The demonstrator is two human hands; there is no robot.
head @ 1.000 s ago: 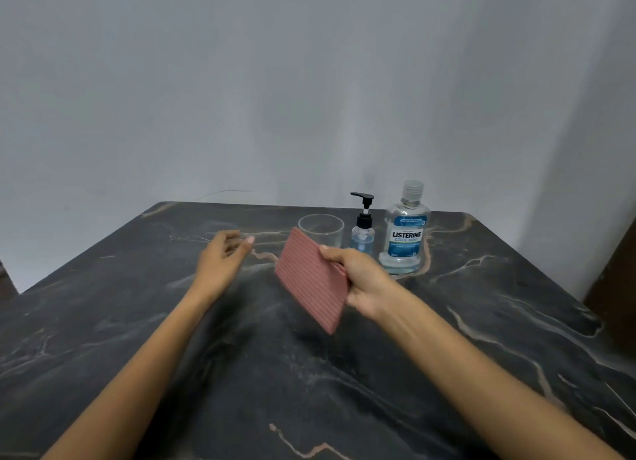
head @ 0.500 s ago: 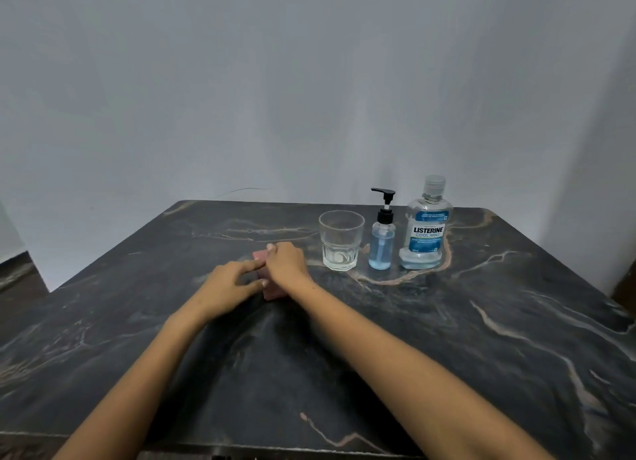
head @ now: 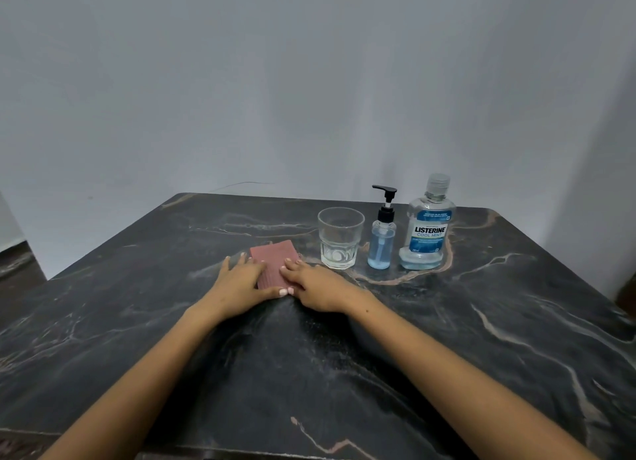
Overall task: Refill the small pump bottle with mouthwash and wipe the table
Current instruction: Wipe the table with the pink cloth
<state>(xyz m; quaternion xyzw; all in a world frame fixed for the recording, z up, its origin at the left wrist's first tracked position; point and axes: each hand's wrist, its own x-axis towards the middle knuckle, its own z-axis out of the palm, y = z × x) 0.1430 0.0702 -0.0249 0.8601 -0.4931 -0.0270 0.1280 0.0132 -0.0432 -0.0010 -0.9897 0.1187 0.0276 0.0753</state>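
Note:
A folded reddish cloth [head: 274,260] lies flat on the dark marble table [head: 344,373], left of the glass. My left hand [head: 241,284] rests flat on the cloth's left side, fingers spread. My right hand [head: 318,285] presses on its right edge with fingertips. To the right stands the small pump bottle [head: 381,242] with blue liquid and a black pump. Beside it is the large Listerine mouthwash bottle [head: 428,229], capped, with a little liquid at the bottom.
A clear drinking glass [head: 340,237] stands between the cloth and the pump bottle. A plain grey wall rises right behind the table. The table's far edge is just behind the bottles; the floor shows at far left.
One second ago my right hand held the cloth up in the air. It now lies flat on the table with both hands pressing on it. The view has shifted left.

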